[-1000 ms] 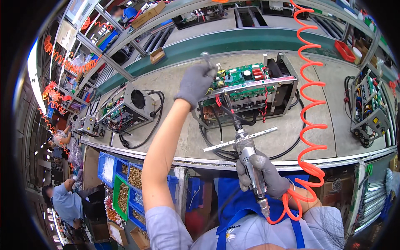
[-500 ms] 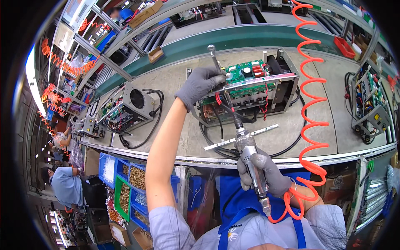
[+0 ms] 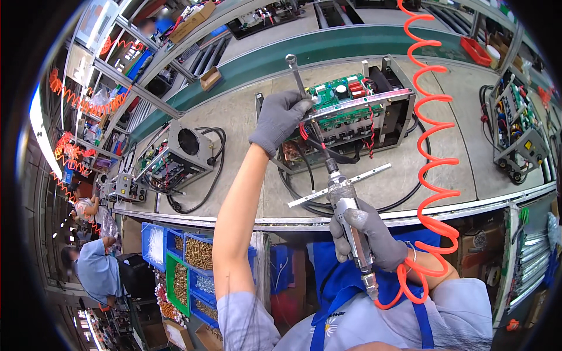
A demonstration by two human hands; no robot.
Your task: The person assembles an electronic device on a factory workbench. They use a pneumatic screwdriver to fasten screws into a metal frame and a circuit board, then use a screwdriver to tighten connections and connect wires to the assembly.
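Note:
My gloved left hand (image 3: 280, 121) is closed around a wrench (image 3: 295, 75), whose ring end points up and away from me. It rests at the left corner of an open electronic unit (image 3: 380, 108) with a green circuit board (image 3: 333, 96) and a metal frame rail. My gloved right hand (image 3: 377, 237) wraps round a silver air screwdriver (image 3: 348, 219), fed by an orange coiled hose (image 3: 438, 162). The driver's bit reaches up to the rail just below my left hand; the exact contact point is hidden. A slotted metal bar (image 3: 372, 173) lies under the driver on the bench.
Similar open units stand at the left (image 3: 181, 155) and right (image 3: 518, 128), with black cables beside them. Below the bench edge are a green bin (image 3: 170, 278) and several blue bins (image 3: 202, 271) of small hardware. A green conveyor belt (image 3: 246, 64) runs behind. A co-worker (image 3: 98, 272) sits far left.
The whole view has shifted slightly, so the bench and units appear a little higher. Both hands keep their grips, with wrench and driver at the same corner of the unit.

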